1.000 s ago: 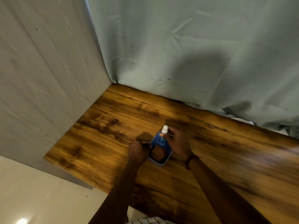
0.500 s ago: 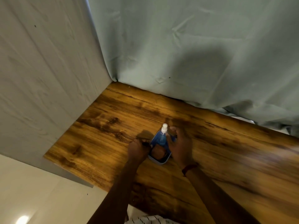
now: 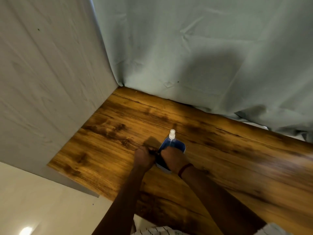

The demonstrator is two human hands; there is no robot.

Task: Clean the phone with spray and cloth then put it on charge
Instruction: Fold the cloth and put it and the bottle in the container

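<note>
A small blue container [image 3: 179, 146] with a pale rim sits on the wooden table [image 3: 228, 158]. In its far end stands a spray bottle [image 3: 172, 135] with a white nozzle and blue liquid. My left hand [image 3: 144, 156] is a closed fist pressed on the container's left rim. My right hand [image 3: 174, 158] reaches down into the container and covers its inside, so what its fingers touch is hidden. A red band circles that wrist.
A grey-green curtain [image 3: 203, 56] hangs along the table's far edge. A pale wall [image 3: 42, 82] borders the table on the left. The table's near left corner drops off to a cream floor [image 3: 42, 209]. Bare wood stretches to the right.
My right hand has left the spray bottle's neck and moved down into the container, covering the brown thing seen there before. The left hand has stayed at the rim.
</note>
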